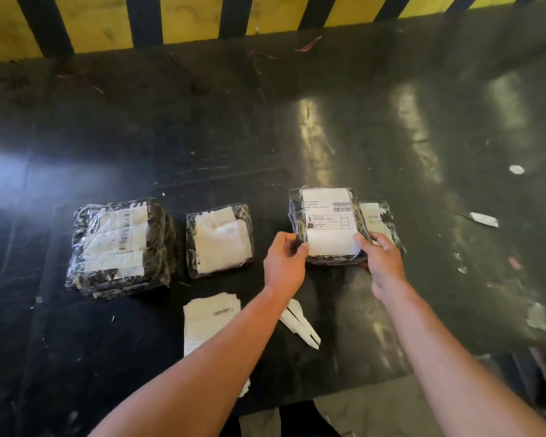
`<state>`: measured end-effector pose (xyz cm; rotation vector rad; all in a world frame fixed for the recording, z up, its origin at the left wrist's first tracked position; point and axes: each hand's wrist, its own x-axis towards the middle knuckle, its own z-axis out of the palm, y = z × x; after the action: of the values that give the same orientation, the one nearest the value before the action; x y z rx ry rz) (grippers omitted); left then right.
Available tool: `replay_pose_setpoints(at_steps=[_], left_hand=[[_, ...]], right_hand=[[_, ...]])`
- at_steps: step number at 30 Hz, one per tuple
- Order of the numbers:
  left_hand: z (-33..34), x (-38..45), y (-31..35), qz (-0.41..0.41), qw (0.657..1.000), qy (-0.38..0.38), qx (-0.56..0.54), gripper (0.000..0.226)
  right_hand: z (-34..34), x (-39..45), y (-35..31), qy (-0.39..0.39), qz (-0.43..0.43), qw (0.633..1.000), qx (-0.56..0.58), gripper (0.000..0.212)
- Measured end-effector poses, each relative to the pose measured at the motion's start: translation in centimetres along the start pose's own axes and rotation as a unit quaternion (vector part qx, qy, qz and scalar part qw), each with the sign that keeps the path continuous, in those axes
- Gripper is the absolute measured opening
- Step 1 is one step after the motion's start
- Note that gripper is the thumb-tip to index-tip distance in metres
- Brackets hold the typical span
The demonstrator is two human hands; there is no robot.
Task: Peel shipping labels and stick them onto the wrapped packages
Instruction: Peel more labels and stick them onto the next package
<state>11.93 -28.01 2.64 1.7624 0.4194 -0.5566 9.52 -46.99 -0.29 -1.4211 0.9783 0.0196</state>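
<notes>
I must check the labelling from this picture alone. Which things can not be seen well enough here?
- Print on the new label: too small to read.
- Package behind it: mostly hidden by the held package and the right hand.
- Label stack: partly covered by the left forearm.
- Left hand fingertips: hidden under the package edge.

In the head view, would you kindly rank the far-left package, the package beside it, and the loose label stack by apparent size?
1. Far-left package, clearly largest.
2. and 3. The package beside it and the label stack look alike; the stack lies nearer and an arm covers part of it, so no ranking.
</notes>
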Motion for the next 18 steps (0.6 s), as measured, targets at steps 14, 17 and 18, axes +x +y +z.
replay_pose_setpoints(at_steps=[14, 17, 18], left_hand=[[10.1, 1.8, 1.3, 0.004, 0.986, -0.150, 0.078, 0.044], [8.6, 1.6, 0.5, 0.031, 0.981, -0.145, 0.127, 0.049], [7.7, 1.4, 0.1, 0.045, 0.980, -0.135, 0.140, 0.048]], right_hand=[[-9.7, 6.1, -0.5, 0.040, -0.024, 0.992, -0.116, 0.041], [-10.6, 5.5, -0.2, 0.078, -0.037, 0.969, -0.230, 0.063], [-10.7, 5.0, 0.0, 0.107, -0.061, 0.955, -0.269, 0.060]])
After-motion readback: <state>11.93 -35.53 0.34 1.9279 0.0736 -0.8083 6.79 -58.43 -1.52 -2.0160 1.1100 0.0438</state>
